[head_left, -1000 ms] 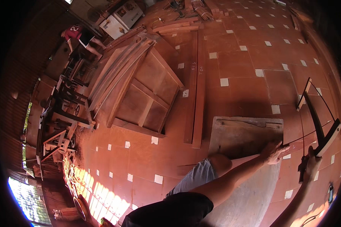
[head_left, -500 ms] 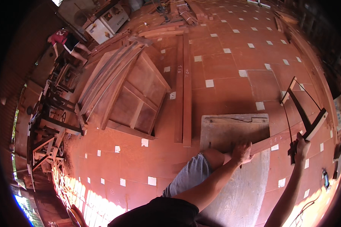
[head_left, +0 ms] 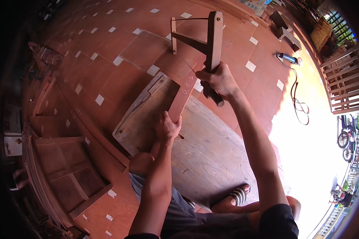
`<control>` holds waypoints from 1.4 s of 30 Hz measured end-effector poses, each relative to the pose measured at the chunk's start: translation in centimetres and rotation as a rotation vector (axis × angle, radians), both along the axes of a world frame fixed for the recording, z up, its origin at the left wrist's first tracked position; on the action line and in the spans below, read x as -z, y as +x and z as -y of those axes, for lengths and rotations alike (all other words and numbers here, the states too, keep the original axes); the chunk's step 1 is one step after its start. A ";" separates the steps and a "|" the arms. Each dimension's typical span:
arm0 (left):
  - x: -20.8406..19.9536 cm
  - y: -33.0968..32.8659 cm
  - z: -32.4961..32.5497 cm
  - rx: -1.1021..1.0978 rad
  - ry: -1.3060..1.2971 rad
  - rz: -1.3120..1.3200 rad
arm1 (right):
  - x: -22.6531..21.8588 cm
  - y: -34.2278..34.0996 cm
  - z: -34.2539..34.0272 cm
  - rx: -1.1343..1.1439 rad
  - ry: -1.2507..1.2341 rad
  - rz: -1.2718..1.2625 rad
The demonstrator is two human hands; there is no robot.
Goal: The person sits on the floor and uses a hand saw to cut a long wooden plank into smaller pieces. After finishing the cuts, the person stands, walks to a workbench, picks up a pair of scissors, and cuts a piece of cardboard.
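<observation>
Wooden frame saw (head_left: pixel 214 44) sits gripped in the right hand (head_left: pixel 222 81); the left hand (head_left: pixel 167 126) clasps a reddish beam (head_left: pixel 182 97).

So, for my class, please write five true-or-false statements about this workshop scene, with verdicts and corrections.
1. The left hand holds the reddish beam. True.
2. The right hand is empty. False: it holds the frame saw.
3. The blue power tool lies left of the reddish beam. False: it lies to the right in the picture.
4. The panelled frame lies left of the wooden board. True.
5. The person's sleeves are dark. True.
</observation>
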State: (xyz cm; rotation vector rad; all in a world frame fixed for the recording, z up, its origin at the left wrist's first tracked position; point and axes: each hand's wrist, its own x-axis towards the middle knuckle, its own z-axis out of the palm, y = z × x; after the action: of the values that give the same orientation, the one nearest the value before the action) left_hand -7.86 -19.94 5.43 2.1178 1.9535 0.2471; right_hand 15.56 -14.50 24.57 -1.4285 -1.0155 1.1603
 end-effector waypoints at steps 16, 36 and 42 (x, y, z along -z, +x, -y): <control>0.5 -0.5 0.1 -0.010 -0.043 0.111 | -1.2 2.4 0.3 0.147 -0.137 0.546; -0.3 -0.1 -1.0 -0.011 -0.216 0.058 | -6.5 1.6 -4.7 -0.076 -0.250 1.054; 3.5 3.0 -7.6 0.263 0.020 0.342 | -4.3 0.2 -4.0 -0.074 -0.147 0.991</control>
State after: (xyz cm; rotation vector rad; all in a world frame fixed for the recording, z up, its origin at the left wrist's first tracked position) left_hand -4.85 -12.34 1.92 2.1466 1.4732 0.5378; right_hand 15.79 -10.52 28.92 -2.1635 -1.6709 0.5299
